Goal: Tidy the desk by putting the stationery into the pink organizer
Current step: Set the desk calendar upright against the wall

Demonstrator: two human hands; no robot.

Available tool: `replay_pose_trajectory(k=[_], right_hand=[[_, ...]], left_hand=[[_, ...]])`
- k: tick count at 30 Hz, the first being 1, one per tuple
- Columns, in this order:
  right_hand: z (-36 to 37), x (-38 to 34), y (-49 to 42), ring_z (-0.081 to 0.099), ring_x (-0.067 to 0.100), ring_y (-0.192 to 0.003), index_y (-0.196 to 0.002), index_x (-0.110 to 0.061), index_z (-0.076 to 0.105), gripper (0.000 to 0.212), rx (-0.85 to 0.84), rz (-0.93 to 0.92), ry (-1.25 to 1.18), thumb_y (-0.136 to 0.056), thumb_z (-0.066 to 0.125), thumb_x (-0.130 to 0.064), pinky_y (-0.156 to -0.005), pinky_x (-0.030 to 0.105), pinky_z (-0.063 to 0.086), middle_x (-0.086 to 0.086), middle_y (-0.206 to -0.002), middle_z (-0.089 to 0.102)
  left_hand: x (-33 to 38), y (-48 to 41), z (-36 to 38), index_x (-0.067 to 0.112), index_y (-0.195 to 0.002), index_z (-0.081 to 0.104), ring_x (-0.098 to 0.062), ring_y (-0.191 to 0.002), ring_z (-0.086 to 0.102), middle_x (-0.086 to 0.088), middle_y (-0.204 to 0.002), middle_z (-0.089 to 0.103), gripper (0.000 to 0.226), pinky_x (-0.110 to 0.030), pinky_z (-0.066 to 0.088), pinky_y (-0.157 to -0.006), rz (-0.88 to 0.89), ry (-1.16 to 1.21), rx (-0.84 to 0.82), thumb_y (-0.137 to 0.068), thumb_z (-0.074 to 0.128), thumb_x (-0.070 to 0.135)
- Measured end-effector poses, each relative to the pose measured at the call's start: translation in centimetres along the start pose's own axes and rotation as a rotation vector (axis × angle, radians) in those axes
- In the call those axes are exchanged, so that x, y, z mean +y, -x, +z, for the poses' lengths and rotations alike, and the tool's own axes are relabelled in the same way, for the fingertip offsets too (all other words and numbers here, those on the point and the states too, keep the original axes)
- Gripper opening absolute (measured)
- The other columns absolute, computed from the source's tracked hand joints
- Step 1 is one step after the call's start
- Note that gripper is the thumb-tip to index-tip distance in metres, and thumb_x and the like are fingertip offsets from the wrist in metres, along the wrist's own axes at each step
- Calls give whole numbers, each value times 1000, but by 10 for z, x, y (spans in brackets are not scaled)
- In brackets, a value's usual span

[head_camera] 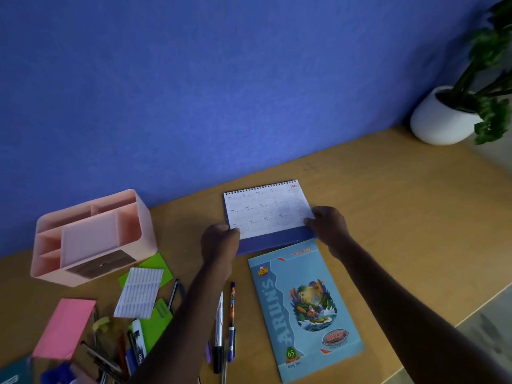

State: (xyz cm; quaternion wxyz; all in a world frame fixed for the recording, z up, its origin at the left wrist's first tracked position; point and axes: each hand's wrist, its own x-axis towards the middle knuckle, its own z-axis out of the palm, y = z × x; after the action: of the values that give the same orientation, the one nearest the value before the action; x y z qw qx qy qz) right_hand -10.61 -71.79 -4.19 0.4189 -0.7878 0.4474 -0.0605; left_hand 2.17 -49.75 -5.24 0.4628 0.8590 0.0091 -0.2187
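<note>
A spiral desk calendar (266, 210) with a blue base stands on the wooden desk (401, 212) near the blue wall. My left hand (220, 242) grips its lower left corner and my right hand (329, 227) grips its lower right corner. The pink organizer (138, 217) sits at the left by the wall, its compartments holding nothing I can see. Loose stationery lies in front of it: a pink sticky-note pad (65, 327), green notes (158, 268), a white label sheet (138, 292) and several pens (225, 325).
A light-blue notebook (303, 306) lies flat just in front of the calendar. A white pot with a green plant (440, 117) stands at the far right corner. The desk's right edge runs diagonally at lower right.
</note>
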Motion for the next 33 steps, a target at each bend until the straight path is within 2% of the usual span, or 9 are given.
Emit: replay_pose_trajectory(k=[2,5,7,10,14,20,23,27,33], right_hand=[[1,-2,-1,66,7,-78,-112,-11,75,13,5,4,-23,-100,68,-12,-49,18,44,3,-105,75],[0,-7,-2,67,9,-81,-117,-10,72,19,24,48,-103,-99,73,-10,-54,20,47,4,-109,74],[-3,-9,-7,71,18,-88,-118,-11,73,22,10,78,-140,-96,76,-10,-59,26,53,6,-110,75],[-8,-14,-10,73,25,-99,-115,-11,70,21,-34,87,-185,-95,76,-9,-80,42,65,7,-111,76],[-16,-24,-10,74,30,-102,-99,-11,65,18,-78,-12,-227,-91,78,-2,-89,54,64,11,-110,76],[-21,-29,-11,69,26,-104,-112,-12,56,40,-67,-136,-268,-84,83,-2,-76,37,60,10,-114,71],[-18,-31,-8,70,24,-113,-123,-15,62,47,-113,-184,-317,-85,79,7,-84,37,63,2,-119,74],[-7,-25,-6,66,21,-122,-132,-18,64,57,-105,-231,-317,-84,79,8,-97,44,63,-6,-128,72],[3,-19,-14,67,18,-123,-134,-20,63,56,-109,-254,-317,-86,79,5,-98,42,62,-8,-129,72]], left_hand=[[-1,-5,-1,-4,-87,75,-23,-86,73,-10,-101,80,23,-31,50,-65,6,3,5,-96,70,16],[-3,-13,-6,3,-105,81,-24,-96,77,-9,-110,81,22,-37,65,-79,-10,20,12,-92,77,19],[-6,-16,-9,4,-112,81,-24,-97,77,-9,-112,81,25,-41,66,-86,-44,78,-11,-91,80,16],[-8,-16,-15,4,-118,79,-22,-101,76,-8,-117,80,24,-36,63,-87,-40,152,-61,-95,77,10],[-2,-12,-27,10,-110,75,-20,-104,73,-5,-115,79,18,-31,57,-81,50,191,-115,-98,66,0],[10,-18,-44,19,-112,70,-16,-110,72,5,-117,78,12,-41,59,-93,183,277,-136,-101,69,14],[11,-21,-44,30,-128,68,-11,-118,69,13,-126,75,27,-40,58,-101,249,224,-161,-102,66,22],[11,-25,-40,30,-136,63,-9,-119,67,13,-130,73,32,-34,54,-101,312,158,-175,-106,61,20],[7,-40,-38,29,-141,60,-12,-121,65,10,-133,70,34,-34,52,-101,303,118,-204,-108,58,19]])
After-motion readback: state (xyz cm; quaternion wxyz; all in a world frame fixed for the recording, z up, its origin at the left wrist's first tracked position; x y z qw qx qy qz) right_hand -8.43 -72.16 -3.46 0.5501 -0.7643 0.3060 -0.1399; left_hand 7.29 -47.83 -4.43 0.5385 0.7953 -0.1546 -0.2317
